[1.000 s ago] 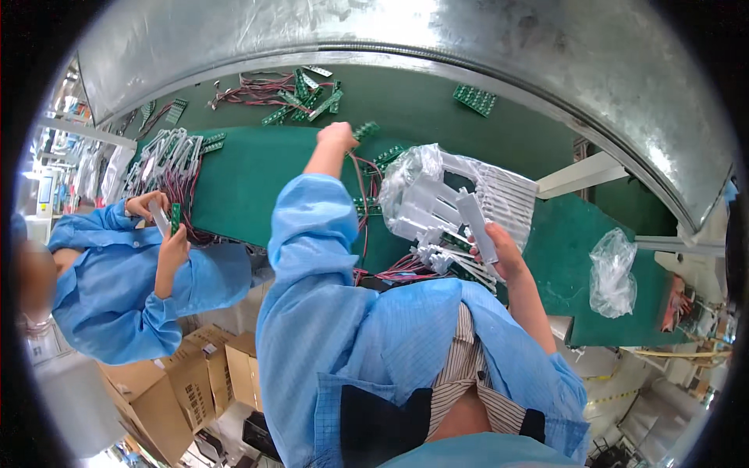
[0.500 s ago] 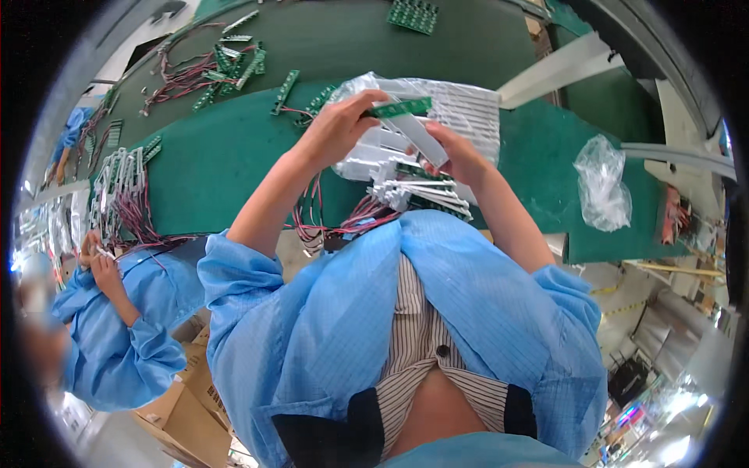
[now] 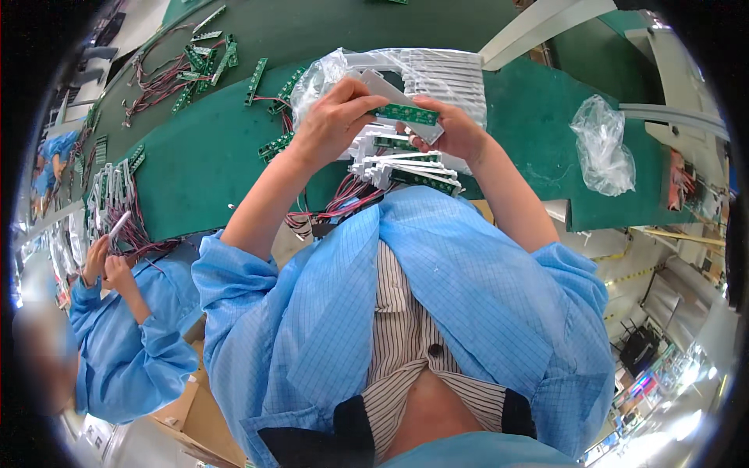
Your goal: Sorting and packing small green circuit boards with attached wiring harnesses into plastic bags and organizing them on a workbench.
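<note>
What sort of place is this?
Probably an electronics assembly shop: wired green circuit boards in a heap, a long green workbench, and a co-worker in a blue smock handling parts alongside.

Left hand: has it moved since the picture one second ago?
Yes: judged against the white post, the left hand has moved right and toward the body.
</note>
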`<control>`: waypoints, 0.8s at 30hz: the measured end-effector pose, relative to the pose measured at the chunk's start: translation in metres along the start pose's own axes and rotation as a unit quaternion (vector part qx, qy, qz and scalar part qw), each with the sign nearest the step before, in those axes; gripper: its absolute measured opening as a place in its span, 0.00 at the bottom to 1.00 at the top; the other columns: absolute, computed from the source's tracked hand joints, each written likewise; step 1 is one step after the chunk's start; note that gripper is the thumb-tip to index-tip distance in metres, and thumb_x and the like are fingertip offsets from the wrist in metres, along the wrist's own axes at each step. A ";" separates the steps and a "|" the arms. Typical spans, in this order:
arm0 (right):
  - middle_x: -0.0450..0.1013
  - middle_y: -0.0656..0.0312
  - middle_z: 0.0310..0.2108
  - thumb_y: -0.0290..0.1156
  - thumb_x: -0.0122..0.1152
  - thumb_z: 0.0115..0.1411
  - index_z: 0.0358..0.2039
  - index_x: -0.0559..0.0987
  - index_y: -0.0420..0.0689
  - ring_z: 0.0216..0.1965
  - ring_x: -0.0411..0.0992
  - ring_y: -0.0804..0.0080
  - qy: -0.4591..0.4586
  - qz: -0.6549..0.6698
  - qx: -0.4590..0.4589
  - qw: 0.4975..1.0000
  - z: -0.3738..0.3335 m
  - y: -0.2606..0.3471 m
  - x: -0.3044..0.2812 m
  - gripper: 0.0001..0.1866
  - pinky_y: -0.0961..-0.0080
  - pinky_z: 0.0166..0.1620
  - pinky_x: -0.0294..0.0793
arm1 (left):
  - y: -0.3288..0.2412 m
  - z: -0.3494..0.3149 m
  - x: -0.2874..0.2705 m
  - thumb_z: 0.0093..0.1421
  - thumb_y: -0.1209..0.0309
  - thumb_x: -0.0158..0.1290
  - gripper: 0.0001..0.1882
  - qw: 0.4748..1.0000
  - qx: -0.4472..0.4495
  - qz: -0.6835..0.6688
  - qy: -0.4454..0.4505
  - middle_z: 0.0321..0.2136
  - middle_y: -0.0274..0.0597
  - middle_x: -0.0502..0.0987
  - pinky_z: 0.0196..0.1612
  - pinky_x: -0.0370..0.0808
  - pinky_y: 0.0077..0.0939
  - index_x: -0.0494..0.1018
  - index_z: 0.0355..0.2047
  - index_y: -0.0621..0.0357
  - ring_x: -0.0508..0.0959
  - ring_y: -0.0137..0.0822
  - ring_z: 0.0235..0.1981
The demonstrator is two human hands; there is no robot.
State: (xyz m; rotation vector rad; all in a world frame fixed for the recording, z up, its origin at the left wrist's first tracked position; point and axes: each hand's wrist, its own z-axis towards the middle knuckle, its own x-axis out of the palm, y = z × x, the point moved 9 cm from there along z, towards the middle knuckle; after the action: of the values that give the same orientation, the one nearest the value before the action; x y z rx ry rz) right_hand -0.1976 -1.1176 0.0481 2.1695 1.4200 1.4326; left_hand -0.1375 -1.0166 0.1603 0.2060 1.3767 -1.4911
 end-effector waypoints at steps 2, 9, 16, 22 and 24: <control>0.70 0.60 0.30 0.40 0.39 0.61 0.44 0.66 0.44 0.22 0.68 0.76 0.004 0.001 -0.007 1.000 -0.001 0.001 0.003 0.17 0.83 0.19 0.66 | -0.002 0.000 0.001 0.42 0.79 0.56 0.16 0.999 0.026 0.021 0.015 0.31 0.39 0.68 0.36 0.71 0.26 0.73 0.35 0.55 0.72 0.36 0.34; 0.70 0.58 0.33 0.40 0.40 0.60 0.45 0.64 0.44 0.20 0.69 0.78 0.054 -0.042 -0.022 0.997 0.000 0.000 0.012 0.17 0.85 0.17 0.68 | -0.021 -0.001 0.004 0.41 0.75 0.56 0.16 0.987 0.113 0.118 -0.001 0.30 0.35 0.70 0.40 0.68 0.30 0.73 0.34 0.51 0.72 0.36 0.35; 0.71 0.54 0.33 0.40 0.41 0.60 0.45 0.63 0.45 0.17 0.68 0.80 0.065 -0.050 -0.023 0.996 0.002 0.000 0.015 0.16 0.87 0.17 0.70 | -0.013 -0.002 0.003 0.42 0.75 0.55 0.15 0.989 0.107 0.103 0.007 0.30 0.36 0.70 0.38 0.70 0.29 0.73 0.34 0.52 0.71 0.37 0.34; 0.71 0.57 0.31 0.38 0.41 0.59 0.42 0.65 0.44 0.17 0.67 0.82 0.033 -0.099 0.009 0.994 0.002 -0.004 0.017 0.14 0.88 0.15 0.66 | -0.021 -0.001 0.007 0.41 0.76 0.55 0.15 0.983 0.132 0.129 0.018 0.29 0.37 0.69 0.36 0.71 0.29 0.73 0.33 0.54 0.71 0.38 0.33; 0.72 0.57 0.30 0.38 0.42 0.59 0.42 0.65 0.44 0.16 0.66 0.82 0.028 -0.109 -0.008 0.994 0.002 -0.004 0.013 0.14 0.88 0.14 0.64 | -0.022 -0.003 0.010 0.41 0.76 0.55 0.15 0.984 0.122 0.126 0.032 0.29 0.37 0.69 0.36 0.71 0.29 0.73 0.33 0.54 0.71 0.38 0.33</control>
State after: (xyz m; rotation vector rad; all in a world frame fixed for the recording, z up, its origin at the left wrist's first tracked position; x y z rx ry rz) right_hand -0.1974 -1.1046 0.0531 1.9091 1.6014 1.4290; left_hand -0.1600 -1.0246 0.1666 0.5669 1.1659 -1.4452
